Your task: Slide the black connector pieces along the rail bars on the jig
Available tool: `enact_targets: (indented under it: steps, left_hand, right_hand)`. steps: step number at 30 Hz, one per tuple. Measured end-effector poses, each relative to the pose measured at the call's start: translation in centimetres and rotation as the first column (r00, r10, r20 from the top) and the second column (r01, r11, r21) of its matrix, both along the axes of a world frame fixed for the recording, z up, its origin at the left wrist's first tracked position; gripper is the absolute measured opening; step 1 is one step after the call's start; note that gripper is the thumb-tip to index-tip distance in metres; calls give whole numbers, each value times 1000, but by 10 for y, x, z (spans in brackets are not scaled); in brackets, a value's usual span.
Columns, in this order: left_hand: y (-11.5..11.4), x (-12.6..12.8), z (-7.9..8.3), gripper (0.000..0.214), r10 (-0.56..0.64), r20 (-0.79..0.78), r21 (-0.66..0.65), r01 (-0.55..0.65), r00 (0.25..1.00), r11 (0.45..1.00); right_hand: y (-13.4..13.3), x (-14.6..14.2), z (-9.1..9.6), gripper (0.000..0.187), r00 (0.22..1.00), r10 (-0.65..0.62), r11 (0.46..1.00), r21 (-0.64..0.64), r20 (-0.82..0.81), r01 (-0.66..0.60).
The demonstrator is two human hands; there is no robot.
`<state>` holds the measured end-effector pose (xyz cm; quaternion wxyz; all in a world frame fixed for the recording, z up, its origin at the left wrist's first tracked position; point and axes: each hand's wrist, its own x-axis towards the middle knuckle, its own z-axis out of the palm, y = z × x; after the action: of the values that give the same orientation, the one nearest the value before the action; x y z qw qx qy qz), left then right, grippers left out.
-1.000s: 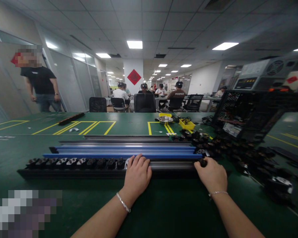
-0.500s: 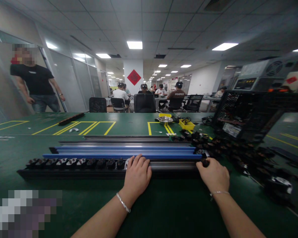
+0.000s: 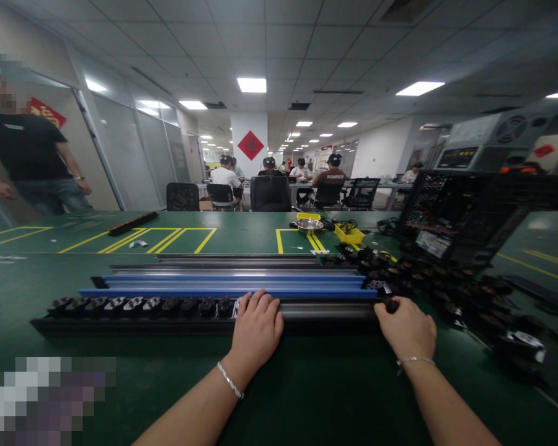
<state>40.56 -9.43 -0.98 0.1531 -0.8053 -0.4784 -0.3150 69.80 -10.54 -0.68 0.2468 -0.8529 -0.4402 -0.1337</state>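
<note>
The black rail (image 3: 144, 327) lies directly at my grip, on the near side of the table (image 3: 325, 384), its long axis running left to right across me. What matters is the stretch of bare channel (image 3: 330, 310) between my two hands, along that same axis.

My left hand (image 3: 258, 322) rests palm down over the rail near its middle, fingers bent over the far edge, just right of the row of dark modules (image 3: 170, 306). I cannot tell whether those fingers pinch anything; a whitish piece (image 3: 237, 306) shows beside them.

My right hand (image 3: 409, 331) is well apart from the left, at the rail's right end, with thumb and fingers closed round a small dark part (image 3: 391, 306). So the part lies right of the row, in line with it, and the right hand is the one on it. Whether it sits in the channel or just above, my fingers hide. The blue strip (image 3: 214, 293) runs parallel, just beyond the rail.
</note>
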Motion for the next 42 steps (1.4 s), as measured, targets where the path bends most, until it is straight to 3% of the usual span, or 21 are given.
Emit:
enact_targets:
  steps: [15,42]
  left_hand:
    - [0,1,0,25,6,2,44,-6,1000,999]
    - [-2,2,2,26,3,-1,11,-3,1000,1000]
  right_hand:
    - [0,12,1,41,999,-40,999,-10,-35,40]
    - [0,28,1,46,992,-59,998,30,-109,63]
